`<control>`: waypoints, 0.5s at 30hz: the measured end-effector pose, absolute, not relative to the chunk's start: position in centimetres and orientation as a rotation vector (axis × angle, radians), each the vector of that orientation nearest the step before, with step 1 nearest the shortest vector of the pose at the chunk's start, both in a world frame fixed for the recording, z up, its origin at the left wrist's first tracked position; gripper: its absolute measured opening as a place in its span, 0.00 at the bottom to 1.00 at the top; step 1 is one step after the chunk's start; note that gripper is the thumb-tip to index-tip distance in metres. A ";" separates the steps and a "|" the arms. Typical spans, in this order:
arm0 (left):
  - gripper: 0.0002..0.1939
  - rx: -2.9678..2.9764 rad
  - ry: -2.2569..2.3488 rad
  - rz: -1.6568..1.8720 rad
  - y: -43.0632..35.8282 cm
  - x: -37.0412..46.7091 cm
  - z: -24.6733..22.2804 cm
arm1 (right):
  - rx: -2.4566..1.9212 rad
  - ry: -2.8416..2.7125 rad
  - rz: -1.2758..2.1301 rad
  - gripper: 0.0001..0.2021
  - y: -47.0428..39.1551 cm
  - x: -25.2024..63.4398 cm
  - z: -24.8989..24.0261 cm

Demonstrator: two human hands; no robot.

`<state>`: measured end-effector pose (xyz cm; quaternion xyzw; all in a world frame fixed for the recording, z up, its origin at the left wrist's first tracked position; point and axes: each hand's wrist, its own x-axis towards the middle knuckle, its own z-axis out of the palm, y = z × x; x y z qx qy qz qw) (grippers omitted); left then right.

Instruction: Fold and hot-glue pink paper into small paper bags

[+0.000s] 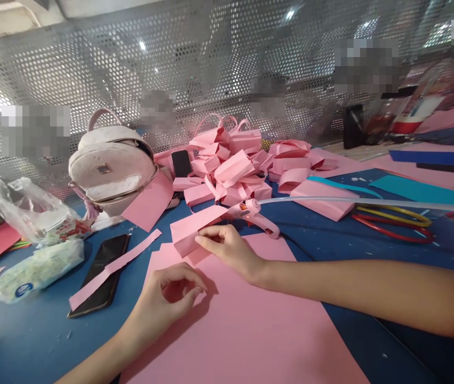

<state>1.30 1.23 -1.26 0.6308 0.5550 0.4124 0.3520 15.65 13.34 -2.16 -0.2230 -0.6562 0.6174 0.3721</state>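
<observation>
My right hand point(227, 246) pinches the near side of a folded pink paper box point(195, 229), with thumb and fingertips on its edge. Below and left of it, my left hand point(175, 293) is curled above a large pink sheet point(251, 314), thumb and fingertips close together; whether anything small is between them cannot be made out. A pink glue gun point(257, 216) lies just behind my right hand, its nozzle near the box. To the left, a narrow pink paper strip point(131, 257) rests across a dark phone point(105, 277).
Behind are a heap of pink paper bags point(230, 165) and a pale backpack point(111, 160). Plastic bags point(31, 213) lie on the left. Red and yellow loops point(395, 221), blue paper point(427, 189) and a clear glue stick point(371, 202) are on the right.
</observation>
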 end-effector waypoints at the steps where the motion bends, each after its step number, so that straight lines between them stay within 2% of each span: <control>1: 0.07 1.630 1.430 1.059 1.3 1.3 -1.2 | -0.572 -1.682 1.586 0.16 13.3 15.7 -2.1; 11: 0.13 1.512 1.344 1.039 1.3 0.8 -1.3 | -0.583 -1.688 1.590 0.15 13.3 15.8 -2.0; 15: 0.10 1.434 1.306 1.096 1.1 0.8 -1.5 | -0.606 -1.689 1.573 0.12 13.3 15.7 -2.2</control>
